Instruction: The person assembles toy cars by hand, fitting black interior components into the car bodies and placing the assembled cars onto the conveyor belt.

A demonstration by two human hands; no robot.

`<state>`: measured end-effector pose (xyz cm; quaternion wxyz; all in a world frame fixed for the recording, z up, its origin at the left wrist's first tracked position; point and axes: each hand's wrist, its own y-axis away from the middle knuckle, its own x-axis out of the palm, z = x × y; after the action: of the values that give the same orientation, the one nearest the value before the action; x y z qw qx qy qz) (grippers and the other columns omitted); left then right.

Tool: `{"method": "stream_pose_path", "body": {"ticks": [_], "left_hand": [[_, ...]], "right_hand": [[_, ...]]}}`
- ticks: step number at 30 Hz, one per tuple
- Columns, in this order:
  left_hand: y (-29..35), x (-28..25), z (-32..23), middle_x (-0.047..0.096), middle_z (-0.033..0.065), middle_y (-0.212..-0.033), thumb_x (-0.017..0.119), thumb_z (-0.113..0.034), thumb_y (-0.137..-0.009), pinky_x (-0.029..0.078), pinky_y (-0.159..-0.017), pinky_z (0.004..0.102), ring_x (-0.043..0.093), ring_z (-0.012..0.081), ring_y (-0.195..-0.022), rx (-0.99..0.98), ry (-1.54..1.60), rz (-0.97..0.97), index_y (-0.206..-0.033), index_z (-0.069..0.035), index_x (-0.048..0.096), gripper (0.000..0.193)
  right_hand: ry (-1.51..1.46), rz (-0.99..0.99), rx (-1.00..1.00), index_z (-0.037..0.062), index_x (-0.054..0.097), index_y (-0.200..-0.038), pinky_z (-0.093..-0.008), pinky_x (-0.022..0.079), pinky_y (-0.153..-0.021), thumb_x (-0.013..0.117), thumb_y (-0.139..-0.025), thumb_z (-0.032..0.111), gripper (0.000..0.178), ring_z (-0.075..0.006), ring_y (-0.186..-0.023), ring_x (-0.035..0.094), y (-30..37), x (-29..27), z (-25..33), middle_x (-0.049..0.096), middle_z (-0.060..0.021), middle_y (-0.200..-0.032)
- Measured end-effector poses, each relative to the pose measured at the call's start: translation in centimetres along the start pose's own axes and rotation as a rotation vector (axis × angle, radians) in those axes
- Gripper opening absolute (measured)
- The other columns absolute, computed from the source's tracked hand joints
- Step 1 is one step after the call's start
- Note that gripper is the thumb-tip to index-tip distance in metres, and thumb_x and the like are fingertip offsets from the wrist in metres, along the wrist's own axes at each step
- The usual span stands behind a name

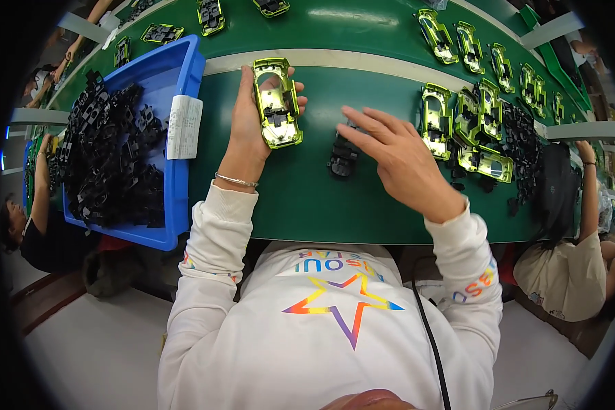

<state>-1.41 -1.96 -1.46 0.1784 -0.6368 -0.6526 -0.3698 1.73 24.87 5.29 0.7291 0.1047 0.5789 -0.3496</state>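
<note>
My left hand (247,123) is closed around a shiny lime-green toy car body shell (279,102), held hollow side up above the green table. A black part sits inside the shell near its lower end. To the right, my right hand (404,158) has its fingers stretched out and apart, just over a black plastic car part (342,161) lying on the table. The fingers partly cover that part's upper end; whether they touch it, I cannot tell.
A blue bin (179,174) heaped with black parts (106,150) stands at left. More lime shells (436,119) and a pile of black parts (523,147) lie at right. Shells (212,17) also rest along the far green surface. Co-workers sit at both sides.
</note>
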Motion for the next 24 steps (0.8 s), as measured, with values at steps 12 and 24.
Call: {"method": "stream_pose_path", "body": {"ticks": [12,24], "left_hand": [[0.8,0.7,1.4,0.067,0.0163,-0.107,0.035,-0.061,-0.104,0.058,-0.081,0.0392,0.069,0.0281,-0.091,-0.048,0.156,0.043,-0.128,-0.003,0.055,0.065],[0.9,3.1,3.7,0.064,0.014,-0.115,0.036,-0.062,-0.103,0.056,-0.088,0.0411,0.067,0.0259,-0.098,0.123,0.225,-0.01,-0.131,-0.005,0.054,0.066]], "right_hand": [[-0.008,0.236,0.102,0.0082,0.065,-0.126,-0.0432,0.05,-0.09,0.07,-0.086,0.011,0.041,-0.0308,-0.104,0.06,1.0,-1.6,-0.7,0.064,-0.0078,-0.119],[-0.464,-0.333,0.47,0.0092,0.062,-0.132,-0.0401,0.054,-0.074,0.064,-0.094,0.01,0.037,-0.0332,-0.096,0.065,-2.5,1.2,2.4,0.065,-0.015,-0.105]]}}
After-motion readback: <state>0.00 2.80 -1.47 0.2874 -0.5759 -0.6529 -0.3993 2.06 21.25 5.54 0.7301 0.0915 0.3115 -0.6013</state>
